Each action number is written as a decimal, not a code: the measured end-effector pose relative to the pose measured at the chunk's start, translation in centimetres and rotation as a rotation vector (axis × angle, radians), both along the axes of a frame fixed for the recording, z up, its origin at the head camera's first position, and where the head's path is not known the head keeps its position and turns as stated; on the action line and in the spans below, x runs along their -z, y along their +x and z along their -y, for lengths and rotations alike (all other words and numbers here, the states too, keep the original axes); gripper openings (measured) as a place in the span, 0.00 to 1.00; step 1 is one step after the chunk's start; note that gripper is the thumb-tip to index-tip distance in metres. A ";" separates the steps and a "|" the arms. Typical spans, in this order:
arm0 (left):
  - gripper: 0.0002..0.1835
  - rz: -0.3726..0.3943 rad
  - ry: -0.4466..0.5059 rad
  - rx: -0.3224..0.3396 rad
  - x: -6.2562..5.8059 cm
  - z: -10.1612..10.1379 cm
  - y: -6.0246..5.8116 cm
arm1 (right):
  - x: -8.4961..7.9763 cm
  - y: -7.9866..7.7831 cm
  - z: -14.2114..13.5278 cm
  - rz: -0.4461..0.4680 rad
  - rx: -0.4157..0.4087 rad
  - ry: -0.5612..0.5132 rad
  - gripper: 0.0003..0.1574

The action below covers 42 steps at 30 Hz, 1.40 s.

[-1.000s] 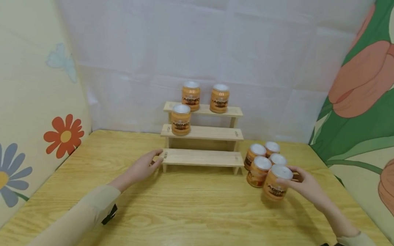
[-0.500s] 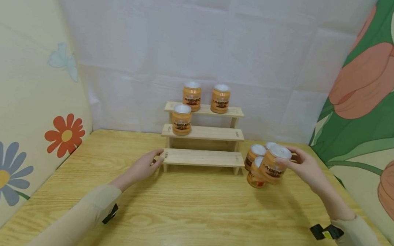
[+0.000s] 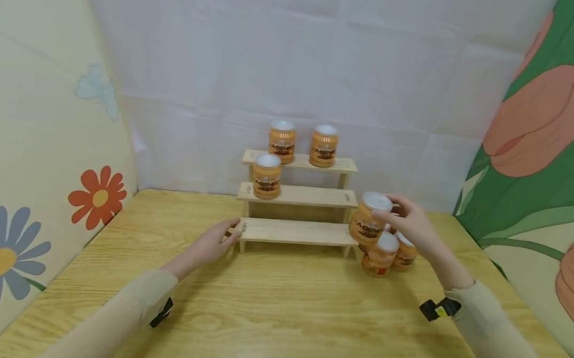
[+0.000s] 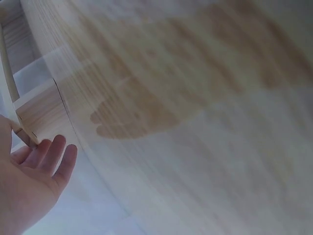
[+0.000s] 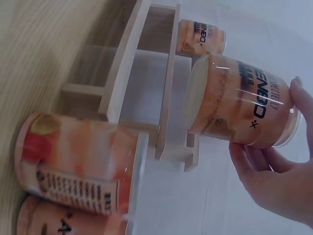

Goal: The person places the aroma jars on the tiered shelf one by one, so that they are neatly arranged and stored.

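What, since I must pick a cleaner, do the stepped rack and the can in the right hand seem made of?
Stepped rack: pale wood, apparently bare and matte; faint grain shows.
Held can: glossy printed orange outside, perhaps plastic film, given the highlights; the material underneath cannot be told.

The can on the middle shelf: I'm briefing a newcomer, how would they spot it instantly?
Find the three-step wooden stand on the table. Toward the left end of its middle shelf stands an orange can with a pale top and dark lettering. Unlike the two matching cans above, it has its shelf to itself.
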<state>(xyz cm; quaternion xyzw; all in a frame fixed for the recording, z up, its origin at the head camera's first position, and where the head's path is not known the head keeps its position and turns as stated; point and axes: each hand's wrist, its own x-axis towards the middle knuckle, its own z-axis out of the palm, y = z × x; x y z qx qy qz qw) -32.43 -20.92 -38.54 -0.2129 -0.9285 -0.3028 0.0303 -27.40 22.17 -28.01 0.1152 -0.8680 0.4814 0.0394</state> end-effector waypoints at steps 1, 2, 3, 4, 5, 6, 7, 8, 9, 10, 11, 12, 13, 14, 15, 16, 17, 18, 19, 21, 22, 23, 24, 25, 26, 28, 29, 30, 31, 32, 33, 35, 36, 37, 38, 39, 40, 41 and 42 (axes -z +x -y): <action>0.30 -0.002 0.001 0.000 0.0 0.0 0.0 | -0.1 -0.3 0.3 0.002 -0.003 -0.007 0.40; 0.30 -0.005 0.004 -0.002 -0.1 -0.1 0.0 | -0.2 -0.6 0.6 0.003 -0.003 -0.014 0.40; 0.30 -0.015 0.002 0.000 -0.1 -0.1 0.0 | -0.3 -1.0 1.0 0.001 -0.003 -0.021 0.40; 0.30 -0.028 0.000 -0.003 -0.1 -0.1 0.0 | -0.3 -1.3 1.3 0.001 -0.004 -0.031 0.41; 0.30 -0.040 -0.002 -0.004 -0.1 -0.1 0.0 | -0.5 -1.6 1.7 0.003 -0.007 -0.046 0.41; 0.29 -0.048 0.001 -0.010 -0.1 -0.1 0.0 | -0.6 -1.9 2.1 0.000 -0.016 -0.063 0.41; 0.29 -0.061 -0.003 -0.010 0.0 -0.1 0.0 | -0.7 -2.2 2.5 -0.001 -0.022 -0.085 0.41; 0.29 -0.072 -0.005 -0.010 0.0 -0.1 0.0 | -0.8 -2.5 2.9 -0.005 -0.027 -0.102 0.42; 0.29 -0.083 -0.009 -0.009 0.1 -0.1 0.0 | -0.9 -2.8 3.3 -0.009 -0.038 -0.125 0.42; 0.29 -0.087 -0.006 -0.011 0.1 -0.1 0.0 | -1.1 -3.0 3.7 -0.010 -0.049 -0.148 0.41; 0.29 -0.089 -0.007 -0.010 0.1 0.0 0.1 | -1.2 -3.3 4.1 -0.012 -0.056 -0.162 0.41; 0.29 -0.090 -0.007 -0.010 0.1 0.0 0.1 | -1.3 -3.6 4.5 -0.016 -0.061 -0.176 0.41; 0.29 -0.090 -0.005 -0.008 0.1 0.0 0.1 | -1.4 -3.8 5.0 -0.018 -0.059 -0.191 0.41; 0.29 -0.088 0.001 -0.008 0.1 0.1 0.1 | -1.5 -4.1 5.4 -0.020 -0.062 -0.205 0.41; 0.29 -0.088 0.004 -0.008 0.1 0.1 0.1 | -1.6 -4.4 5.9 -0.021 -0.067 -0.220 0.41; 0.29 -0.084 0.008 -0.009 0.0 0.1 0.1 | -1.6 -4.7 6.3 -0.024 -0.068 -0.232 0.40; 0.29 -0.079 0.012 -0.009 0.0 0.1 0.1 | -1.6 -5.0 6.7 -0.027 -0.069 -0.247 0.40; 0.29 -0.074 0.018 -0.007 -0.1 0.1 0.2 | -1.6 -5.4 7.1 -0.028 -0.069 -0.266 0.39; 0.29 -0.073 0.023 -0.007 -0.1 0.1 0.2 | -1.7 -5.6 7.5 -0.028 -0.070 -0.279 0.37; 0.29 -0.073 0.026 -0.005 -0.2 0.1 0.2 | -1.6 -6.3 8.1 -0.030 -0.073 -0.296 0.36; 0.30 -0.071 0.027 -0.006 -0.2 0.1 0.2 | -1.5 -6.6 8.4 -0.033 -0.080 -0.313 0.35; 0.30 -0.077 0.027 -0.002 -0.2 0.1 0.2 | -1.5 -6.9 8.6 -0.037 -0.086 -0.322 0.34; 0.30 -0.079 0.029 0.000 -0.1 0.1 0.2 | -1.4 -7.2 8.9 -0.043 -0.090 -0.330 0.34; 0.30 -0.082 0.027 0.000 -0.1 0.1 0.2 | -1.3 -7.5 9.1 -0.049 -0.093 -0.339 0.33; 0.30 -0.079 0.027 0.003 0.0 0.0 0.1 | -1.3 -7.8 9.3 -0.057 -0.095 -0.347 0.33; 0.30 -0.072 0.027 0.006 0.0 0.0 0.1 | -1.2 -8.4 9.7 -0.073 -0.105 -0.369 0.31; 0.30 -0.070 0.027 0.007 0.0 0.0 0.0 | -1.2 -8.7 9.9 -0.080 -0.110 -0.370 0.31; 0.30 -0.067 0.027 0.005 0.0 0.0 0.0 | -1.1 -9.0 10.1 -0.087 -0.112 -0.374 0.30; 0.30 -0.067 0.026 0.004 0.0 0.0 -0.1 | -1.1 -9.3 10.3 -0.091 -0.118 -0.377 0.29; 0.30 -0.068 0.026 0.006 0.0 0.1 -0.1 | -1.1 -9.5 10.5 -0.095 -0.122 -0.377 0.29; 0.30 -0.070 0.027 0.005 0.0 0.1 -0.1 | -1.0 -9.7 10.7 -0.092 -0.118 -0.371 0.29; 0.30 -0.076 0.028 0.005 0.0 0.1 -0.1 | -0.9 -10.0 11.1 -0.078 -0.111 -0.366 0.30; 0.30 -0.078 0.029 0.007 0.0 0.1 0.0 | -0.8 -10.2 11.3 -0.066 -0.101 -0.364 0.31; 0.30 -0.076 0.031 0.008 0.0 0.1 0.0 | -0.7 -10.3 11.5 -0.054 -0.095 -0.368 0.32; 0.30 -0.077 0.032 0.009 0.0 0.1 0.1 | -0.6 -10.4 11.8 -0.044 -0.087 -0.368 0.32; 0.30 -0.072 0.035 0.006 0.0 0.1 0.1 | -0.5 -10.4 12.0 -0.034 -0.081 -0.368 0.33; 0.30 -0.070 0.034 0.005 0.0 0.1 0.1 | -0.5 -10.5 12.2 -0.028 -0.083 -0.374 0.33; 0.30 -0.068 0.033 0.004 0.0 0.1 0.2 | -0.4 -10.5 12.5 -0.024 -0.081 -0.375 0.34; 0.30 -0.065 0.033 0.002 0.0 0.2 0.2 | -0.3 -10.6 12.7 -0.022 -0.081 -0.376 0.34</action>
